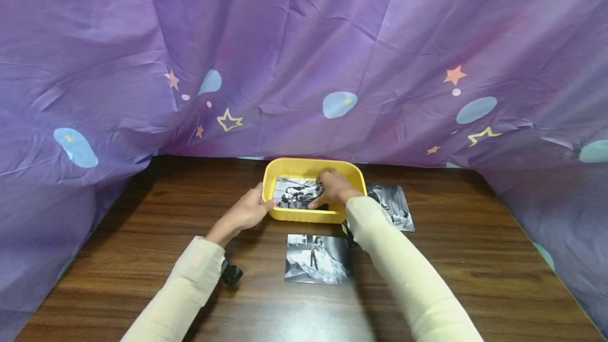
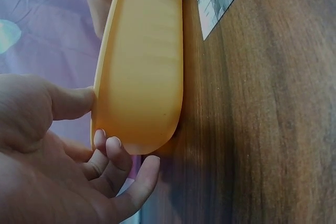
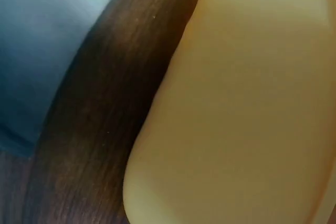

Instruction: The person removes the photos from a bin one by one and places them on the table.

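Observation:
A yellow plastic basket stands on the wooden table near the curtain. My left hand holds its left end, with the thumb at the rim and the fingers curled against the outer wall, as the left wrist view shows. My right hand reaches down inside the basket. Its thumb and fingers span the near and far edges of a black-and-white photo, gripping it toward its right end. The fingertips are partly hidden. Only the yellow wall and the table appear in the right wrist view, without the hand.
A second black-and-white photo lies in front of the basket. Another photo lies to its right, partly behind the right sleeve. The purple curtain hangs close behind the basket. Brown tabletop extends on both sides.

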The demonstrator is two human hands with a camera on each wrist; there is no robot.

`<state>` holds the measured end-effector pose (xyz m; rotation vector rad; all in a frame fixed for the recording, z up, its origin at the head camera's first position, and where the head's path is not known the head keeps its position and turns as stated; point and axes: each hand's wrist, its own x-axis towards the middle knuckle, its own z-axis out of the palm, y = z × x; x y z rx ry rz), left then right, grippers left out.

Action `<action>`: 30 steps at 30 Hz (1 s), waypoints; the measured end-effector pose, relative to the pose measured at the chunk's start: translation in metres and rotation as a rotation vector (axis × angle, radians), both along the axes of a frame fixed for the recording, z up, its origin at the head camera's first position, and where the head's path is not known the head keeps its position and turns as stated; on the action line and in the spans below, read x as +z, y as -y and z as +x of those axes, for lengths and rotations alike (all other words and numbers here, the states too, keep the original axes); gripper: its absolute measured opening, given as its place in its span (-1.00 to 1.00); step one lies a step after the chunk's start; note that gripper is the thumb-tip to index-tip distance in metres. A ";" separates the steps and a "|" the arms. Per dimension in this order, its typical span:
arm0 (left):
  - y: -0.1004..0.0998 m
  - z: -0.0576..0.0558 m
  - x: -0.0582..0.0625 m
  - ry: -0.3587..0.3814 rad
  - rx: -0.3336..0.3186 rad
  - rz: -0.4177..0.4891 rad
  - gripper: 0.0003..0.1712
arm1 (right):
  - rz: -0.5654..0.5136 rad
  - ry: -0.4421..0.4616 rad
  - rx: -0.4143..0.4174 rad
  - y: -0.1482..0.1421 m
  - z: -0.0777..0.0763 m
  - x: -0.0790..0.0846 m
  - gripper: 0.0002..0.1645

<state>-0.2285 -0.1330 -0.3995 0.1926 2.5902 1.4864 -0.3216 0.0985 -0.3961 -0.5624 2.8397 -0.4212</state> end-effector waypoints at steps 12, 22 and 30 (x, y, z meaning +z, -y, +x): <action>-0.002 0.000 0.003 0.017 0.011 0.008 -0.46 | -0.040 -0.058 -0.092 -0.005 -0.007 -0.004 -0.26; -0.002 0.000 0.000 0.026 0.006 0.004 -0.45 | -0.028 -0.095 -0.080 -0.008 -0.006 -0.005 -0.39; -0.001 -0.001 0.000 0.037 0.016 0.004 -0.45 | -0.055 -0.089 -0.078 -0.010 -0.008 -0.006 -0.30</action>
